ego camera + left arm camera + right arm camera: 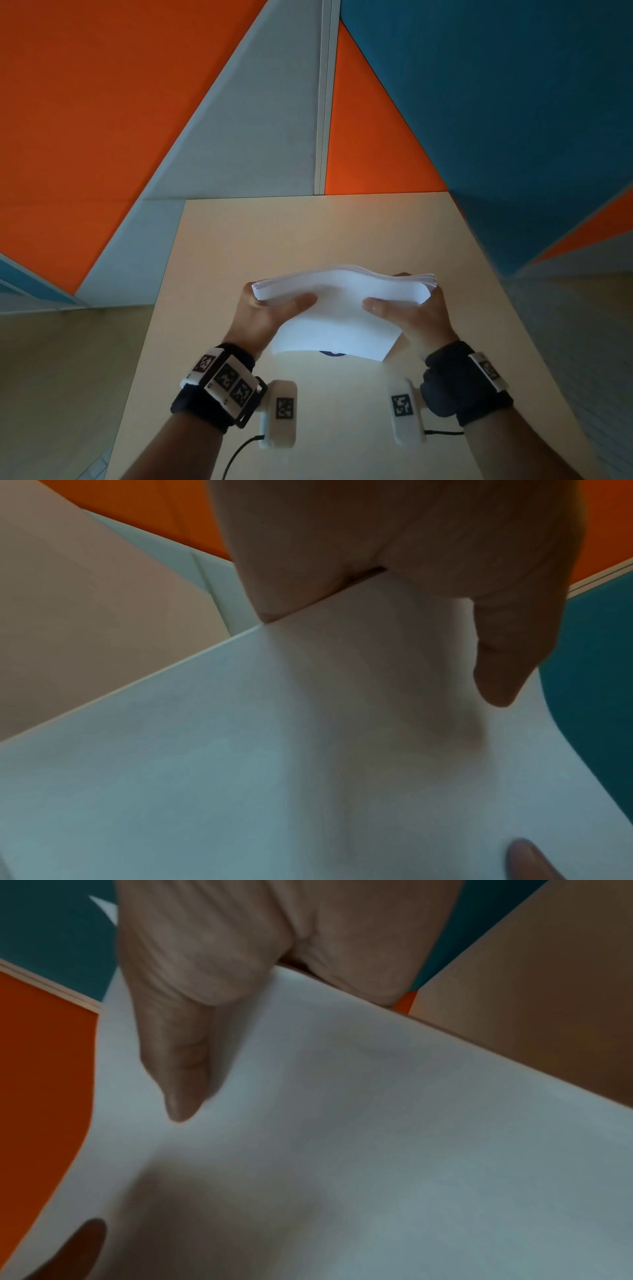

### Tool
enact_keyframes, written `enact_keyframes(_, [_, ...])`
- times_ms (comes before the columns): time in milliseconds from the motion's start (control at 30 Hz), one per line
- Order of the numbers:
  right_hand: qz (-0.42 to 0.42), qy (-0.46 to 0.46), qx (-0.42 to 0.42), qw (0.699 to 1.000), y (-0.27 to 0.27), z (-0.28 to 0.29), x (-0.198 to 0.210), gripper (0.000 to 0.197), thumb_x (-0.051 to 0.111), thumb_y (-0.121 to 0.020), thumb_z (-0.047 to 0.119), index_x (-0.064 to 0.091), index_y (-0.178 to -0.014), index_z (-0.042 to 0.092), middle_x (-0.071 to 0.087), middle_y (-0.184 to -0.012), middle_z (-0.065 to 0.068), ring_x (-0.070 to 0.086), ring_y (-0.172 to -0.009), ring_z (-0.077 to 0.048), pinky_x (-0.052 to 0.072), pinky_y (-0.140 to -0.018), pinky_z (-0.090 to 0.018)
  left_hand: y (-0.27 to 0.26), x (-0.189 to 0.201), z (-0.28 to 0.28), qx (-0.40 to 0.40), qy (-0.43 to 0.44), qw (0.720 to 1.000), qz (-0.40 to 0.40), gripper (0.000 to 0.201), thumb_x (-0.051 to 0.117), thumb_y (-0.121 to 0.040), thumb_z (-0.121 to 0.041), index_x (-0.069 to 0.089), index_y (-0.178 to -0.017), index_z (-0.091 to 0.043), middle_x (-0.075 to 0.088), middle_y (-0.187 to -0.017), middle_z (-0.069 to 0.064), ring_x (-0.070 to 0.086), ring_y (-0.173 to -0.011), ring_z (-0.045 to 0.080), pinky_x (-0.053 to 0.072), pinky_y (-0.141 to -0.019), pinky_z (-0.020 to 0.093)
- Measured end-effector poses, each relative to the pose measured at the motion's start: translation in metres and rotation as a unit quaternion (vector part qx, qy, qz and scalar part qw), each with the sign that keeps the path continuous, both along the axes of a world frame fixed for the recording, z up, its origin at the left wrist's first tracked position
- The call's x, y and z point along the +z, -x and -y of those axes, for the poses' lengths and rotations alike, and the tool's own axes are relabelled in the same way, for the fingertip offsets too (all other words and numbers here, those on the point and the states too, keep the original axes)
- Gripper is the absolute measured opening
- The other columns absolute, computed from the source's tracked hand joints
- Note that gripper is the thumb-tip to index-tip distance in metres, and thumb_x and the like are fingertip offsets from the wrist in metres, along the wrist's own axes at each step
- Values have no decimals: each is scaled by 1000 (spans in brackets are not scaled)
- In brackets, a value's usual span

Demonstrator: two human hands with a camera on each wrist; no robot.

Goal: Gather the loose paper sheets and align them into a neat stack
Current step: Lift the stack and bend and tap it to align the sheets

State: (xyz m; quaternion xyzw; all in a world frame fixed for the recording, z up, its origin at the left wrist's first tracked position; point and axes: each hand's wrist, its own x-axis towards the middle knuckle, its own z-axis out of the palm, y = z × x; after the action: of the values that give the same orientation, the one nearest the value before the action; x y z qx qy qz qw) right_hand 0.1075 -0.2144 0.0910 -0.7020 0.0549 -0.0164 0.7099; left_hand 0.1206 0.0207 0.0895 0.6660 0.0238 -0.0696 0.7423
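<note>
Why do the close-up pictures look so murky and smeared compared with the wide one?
Head view: fairly sharp and evenly lit, though its wide lens bends the wall panels and table. Left wrist view: dim and soft, the left hand shading the paper stack. Right wrist view: equally blurred, with a shadow below the right hand.

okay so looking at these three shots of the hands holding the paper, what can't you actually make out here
- The fingers of the left hand and right hand: head view, hidden behind the white paper stack.
- The dark blue mark on the pale wooden table: head view, mostly covered by the stack's near edge.
- Whether the sheets' edges are flush: both wrist views show only blurred paper face, and the head view shows the far edge fanned.
</note>
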Motion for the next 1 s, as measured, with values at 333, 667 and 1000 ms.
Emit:
enact_keyframes(333, [-59, -2, -21, 998, 1, 0, -12, 30, 86, -64, -6, 73, -91, 0, 78, -88, -11, 76, -79, -25, 60, -63, -32, 2, -12, -4, 8, -11, 1000, -13, 25, 82, -66, -14, 78, -90, -17, 78, -94, 8, 74, -88, 25, 58, -84, 47])
enact_keyframes(667, [-106, 25, -13, 994, -1, 3, -25, 27, 87, -67, 1, 74, -86, 14, 78, -89, -7, 76, -80, -21, 60, -69, -44, 6, -23, -3, 0, -13, 998, -60, 24, 82, -72, -11, 77, -88, -28, 77, -96, 4, 74, -91, 22, 57, -79, 38])
enact_keyframes(1000, [-146, 105, -14, 984, -8, 9, -38, 21, 86, -70, 6, 74, -85, 15, 78, -87, -1, 74, -81, -17, 60, -77, -36, 4, -21, -12, 3, -97, 994, -47, 22, 76, -80, -6, 79, -78, -28, 78, -89, 1, 74, -82, 16, 57, -79, 40])
